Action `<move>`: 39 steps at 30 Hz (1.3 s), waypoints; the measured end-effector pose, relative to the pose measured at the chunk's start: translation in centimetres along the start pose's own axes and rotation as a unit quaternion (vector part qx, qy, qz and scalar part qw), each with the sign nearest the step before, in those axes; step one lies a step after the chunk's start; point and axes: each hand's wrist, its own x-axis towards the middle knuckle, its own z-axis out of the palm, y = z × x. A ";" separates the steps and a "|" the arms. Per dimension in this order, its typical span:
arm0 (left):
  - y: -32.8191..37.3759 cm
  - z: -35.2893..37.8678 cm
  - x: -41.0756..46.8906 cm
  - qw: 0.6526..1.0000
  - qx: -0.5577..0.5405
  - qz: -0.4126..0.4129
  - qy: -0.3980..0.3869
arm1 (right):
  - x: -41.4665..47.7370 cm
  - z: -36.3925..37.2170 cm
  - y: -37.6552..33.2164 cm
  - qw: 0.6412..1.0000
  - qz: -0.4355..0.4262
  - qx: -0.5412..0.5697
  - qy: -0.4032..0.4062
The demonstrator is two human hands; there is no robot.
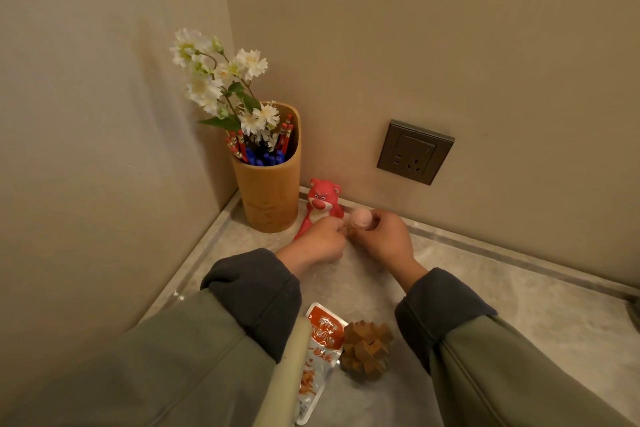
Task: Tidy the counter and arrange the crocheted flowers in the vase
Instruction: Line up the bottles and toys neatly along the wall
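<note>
Two hands meet at the centre of the frame, just above a pale stone table (519, 305) set in a beige corner. The right hand (382, 239) curls its fingers round a small rounded pink bud (361, 218), probably one of the crocheted flowers, though it is too blurred to show stitches. The left hand (320, 241) has its fingertips bunched against the bud's lower side. Whether they pinch a stem or only touch it cannot be told, as any stem is hidden.

Left of centre, in the corner, stands a tan bamboo vase (272, 198), upright. It already holds a spray of white flowers (221, 80) and a crowd of red and blue pens (266, 158). A red bear figurine (322, 199) sits just beside it, right behind the left hand. A dark wall socket (415, 151) is at centre right.

At the bottom of the frame, between the sleeves, lie a snack packet (320, 350) and, touching it, a wooden puzzle (367, 350), neither yet tidied.

The step in hand looks like readying the bud for the vase. To do it well, hold it low, by the stem, and lift it clear of the bear. Lower it into the open gap on the right side of the vase mouth, because the left is packed with blossoms and pens that could snag the yarn.
</note>
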 end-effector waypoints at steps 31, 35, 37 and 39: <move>3.1 4.3 -13.5 0.992 0.127 0.010 -0.010 | -17.4 -5.3 0.8 0.968 -0.004 -0.073 -0.239; 2.0 6.0 -14.4 0.996 0.085 -0.015 -0.010 | -18.6 -4.9 2.1 0.985 -0.027 -0.038 -0.167; 1.8 6.7 -14.7 0.997 0.070 -0.029 -0.009 | -18.7 -5.5 2.6 0.990 -0.019 -0.005 -0.138; 1.8 7.3 -14.8 0.998 0.055 -0.041 -0.001 | -18.5 -6.6 3.1 0.992 0.003 0.043 -0.117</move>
